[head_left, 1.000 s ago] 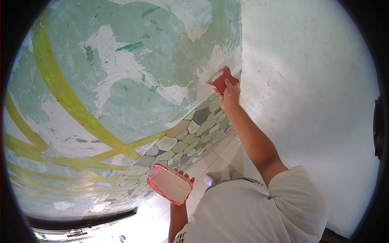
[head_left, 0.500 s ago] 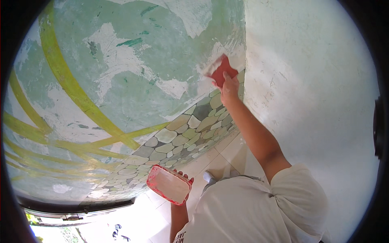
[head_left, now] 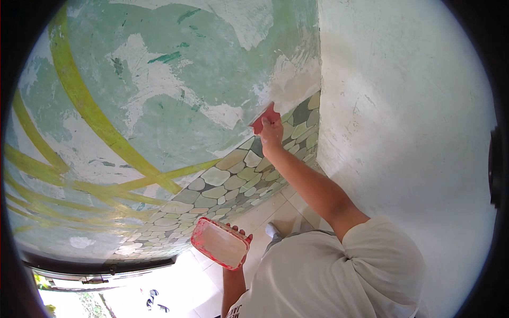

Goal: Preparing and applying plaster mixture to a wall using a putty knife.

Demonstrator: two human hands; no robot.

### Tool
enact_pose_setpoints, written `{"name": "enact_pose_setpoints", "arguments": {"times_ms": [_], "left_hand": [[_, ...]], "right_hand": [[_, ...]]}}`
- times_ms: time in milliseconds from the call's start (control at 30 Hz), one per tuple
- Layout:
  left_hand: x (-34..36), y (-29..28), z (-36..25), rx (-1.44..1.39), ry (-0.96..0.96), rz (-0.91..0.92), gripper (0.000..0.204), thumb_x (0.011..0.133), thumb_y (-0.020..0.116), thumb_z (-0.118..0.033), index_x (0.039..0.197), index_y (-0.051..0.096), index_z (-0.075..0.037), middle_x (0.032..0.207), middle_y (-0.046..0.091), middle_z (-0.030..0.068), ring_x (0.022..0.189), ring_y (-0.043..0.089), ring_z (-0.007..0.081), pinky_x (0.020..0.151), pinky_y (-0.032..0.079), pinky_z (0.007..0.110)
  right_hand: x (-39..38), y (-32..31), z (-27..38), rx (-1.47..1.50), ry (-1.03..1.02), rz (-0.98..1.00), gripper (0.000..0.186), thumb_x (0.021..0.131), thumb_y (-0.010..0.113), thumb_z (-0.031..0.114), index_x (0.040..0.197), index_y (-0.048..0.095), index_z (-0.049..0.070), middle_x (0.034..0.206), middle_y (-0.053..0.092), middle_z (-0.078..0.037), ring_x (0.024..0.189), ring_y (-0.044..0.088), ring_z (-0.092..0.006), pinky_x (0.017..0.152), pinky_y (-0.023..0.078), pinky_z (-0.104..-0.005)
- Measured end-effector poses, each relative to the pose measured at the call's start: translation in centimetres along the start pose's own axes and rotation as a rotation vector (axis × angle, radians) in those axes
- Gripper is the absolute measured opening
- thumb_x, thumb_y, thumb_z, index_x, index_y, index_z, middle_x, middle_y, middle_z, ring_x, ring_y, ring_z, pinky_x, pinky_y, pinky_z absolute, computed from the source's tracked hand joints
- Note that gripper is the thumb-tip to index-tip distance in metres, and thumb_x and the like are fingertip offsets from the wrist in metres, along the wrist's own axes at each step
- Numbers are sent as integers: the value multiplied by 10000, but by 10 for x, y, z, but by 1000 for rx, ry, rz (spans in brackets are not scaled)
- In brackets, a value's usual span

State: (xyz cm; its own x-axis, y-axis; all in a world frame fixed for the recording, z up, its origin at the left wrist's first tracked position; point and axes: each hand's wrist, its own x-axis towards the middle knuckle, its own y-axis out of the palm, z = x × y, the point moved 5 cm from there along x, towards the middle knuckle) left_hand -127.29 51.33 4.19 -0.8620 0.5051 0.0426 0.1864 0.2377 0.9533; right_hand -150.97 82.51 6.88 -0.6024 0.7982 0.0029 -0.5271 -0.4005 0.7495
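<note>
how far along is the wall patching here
Done: white filler patches already cover parts of the green wall. In hand: the right hand presses a red scraper by the corner; the left hand holds a red tray of filler. Left: much green paint and the yellow stripes remain uncovered.

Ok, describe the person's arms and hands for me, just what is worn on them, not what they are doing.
Both arms are bare from the upper arm down. The right arm comes out of a short white sleeve that bunches in folds at the shoulder. The left forearm shows no sleeve at all. No glove, watch, ring or band can be seen on the right hand or the left hand.
</note>
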Motion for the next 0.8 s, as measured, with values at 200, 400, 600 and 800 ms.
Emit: {"name": "enact_pose_setpoints", "arguments": {"times_ms": [200, 400, 600, 800], "left_hand": [[-6, 3, 1, 5, 20, -27, 645, 903, 511, -480, 1401, 345, -105, 1335, 489, 136, 1214, 487, 350, 1040, 305, 630], [-6, 6, 2, 34, 6, -16, 644, 907, 502, -485, 1400, 343, -103, 1337, 487, 138, 1216, 485, 354, 1036, 313, 627], [-7, 14, 3, 62, 13, -39, 633, 907, 502, -487, 1394, 353, -111, 1334, 491, 133, 1213, 488, 351, 1031, 324, 623], [-4, 4, 4, -7, 25, -70, 608, 894, 507, -496, 1364, 399, -125, 1312, 511, 122, 1188, 507, 334, 1030, 318, 625]], "right_hand": [[-32, -47, -1, -126, 245, -110, 218, 912, 449, -15, 1114, 497, 53, 954, 604, -76, 646, 585, -160, 467, 452, -276], [-1, -19, -15, 0, 225, -56, 212, 892, 481, 14, 1099, 509, 47, 876, 597, -55, 592, 554, -145, 461, 438, -274], [-56, 1, 29, 23, 235, 141, 231, 906, 541, 75, 1133, 501, 61, 985, 600, -49, 832, 591, -142, 648, 500, -305], [-113, -15, 96, 230, 733, 382, 262, 904, 569, 128, 1156, 503, 96, 1081, 602, -48, 906, 619, -172, 666, 516, -343]]}}
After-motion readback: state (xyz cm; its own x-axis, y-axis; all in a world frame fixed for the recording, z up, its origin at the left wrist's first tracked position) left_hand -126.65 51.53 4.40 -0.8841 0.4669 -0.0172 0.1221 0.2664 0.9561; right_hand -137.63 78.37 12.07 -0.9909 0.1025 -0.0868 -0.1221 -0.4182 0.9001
